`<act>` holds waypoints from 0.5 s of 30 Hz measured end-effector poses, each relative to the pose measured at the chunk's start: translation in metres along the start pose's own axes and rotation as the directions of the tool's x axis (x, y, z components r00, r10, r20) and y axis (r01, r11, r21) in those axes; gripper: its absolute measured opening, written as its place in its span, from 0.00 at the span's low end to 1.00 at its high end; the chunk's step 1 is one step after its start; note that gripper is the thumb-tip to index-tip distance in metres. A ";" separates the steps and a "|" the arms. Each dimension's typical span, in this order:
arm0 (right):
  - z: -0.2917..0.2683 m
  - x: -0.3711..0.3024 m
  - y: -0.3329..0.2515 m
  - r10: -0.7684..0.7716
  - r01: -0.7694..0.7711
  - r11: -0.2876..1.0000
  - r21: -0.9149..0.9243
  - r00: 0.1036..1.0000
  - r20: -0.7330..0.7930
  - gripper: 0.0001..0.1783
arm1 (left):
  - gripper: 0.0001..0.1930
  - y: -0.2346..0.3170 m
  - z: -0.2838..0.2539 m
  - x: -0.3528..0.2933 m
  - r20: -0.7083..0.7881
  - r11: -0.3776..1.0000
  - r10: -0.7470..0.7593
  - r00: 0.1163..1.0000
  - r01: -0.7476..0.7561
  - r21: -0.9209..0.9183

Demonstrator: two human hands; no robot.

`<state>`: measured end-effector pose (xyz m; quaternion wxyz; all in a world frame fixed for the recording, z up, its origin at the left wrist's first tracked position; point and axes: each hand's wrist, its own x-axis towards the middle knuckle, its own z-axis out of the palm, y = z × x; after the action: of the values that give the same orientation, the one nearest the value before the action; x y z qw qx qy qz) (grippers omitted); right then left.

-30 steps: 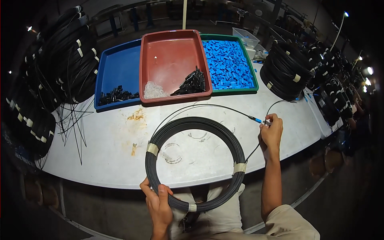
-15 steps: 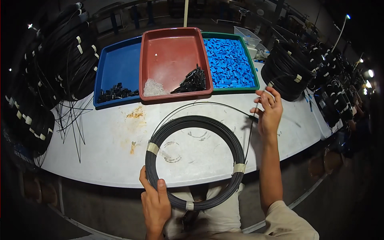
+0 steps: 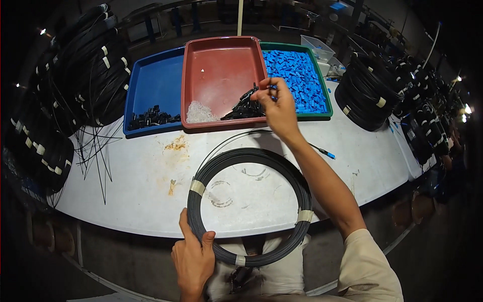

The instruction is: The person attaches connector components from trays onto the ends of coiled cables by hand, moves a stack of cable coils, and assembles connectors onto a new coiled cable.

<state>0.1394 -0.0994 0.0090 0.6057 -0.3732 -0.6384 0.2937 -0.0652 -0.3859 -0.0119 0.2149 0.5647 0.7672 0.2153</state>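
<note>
A large coil of black cable (image 3: 201, 171), bound with pale tape, lies partly on the white table and overhangs its near edge. My left hand (image 3: 193, 259) grips the coil's lower left side, thumb over the inner rim. One loose cable end runs behind the coil and ends in a blue connector (image 3: 328, 154) on the table. My right hand (image 3: 277, 108) is over the front right of the red tray (image 3: 221, 65), at the pile of small black parts (image 3: 239, 109). Its fingers are bent together; anything between the fingertips cannot be made out.
A blue tray (image 3: 156, 75) with small black pieces stands left of the red one. To its right is a green tray (image 3: 326, 108) full of blue connectors. Clear pieces (image 3: 199, 112) lie in the red tray. Stacked cable coils (image 3: 95, 75) rise at left, more coils (image 3: 367, 93) at right.
My right hand has moved left and away from me, from the loose cable end to the black parts in the red tray. The cable end now rests on the table. My left hand stays on the coil.
</note>
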 end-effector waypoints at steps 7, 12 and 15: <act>0.024 -0.019 0.010 0.031 0.061 0.961 -0.270 0.945 0.325 0.11 | 0.26 0.003 -0.022 0.019 -0.451 0.942 0.190 0.872 -0.291 -0.167; 0.031 -0.028 0.003 0.119 0.055 0.962 -0.267 0.798 0.591 0.06 | 0.21 0.015 -0.037 0.067 -0.548 0.721 0.669 0.501 -0.615 0.318; 0.028 -0.030 0.014 0.121 0.037 0.973 -0.228 0.758 0.641 0.05 | 0.22 0.022 -0.039 0.109 -0.439 0.688 0.724 0.532 -0.606 0.399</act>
<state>0.1132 -0.1150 -0.0217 0.2926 -0.3286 -0.8296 0.3437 -0.0999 -0.2785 0.0232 -0.1789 0.7419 0.5362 0.3605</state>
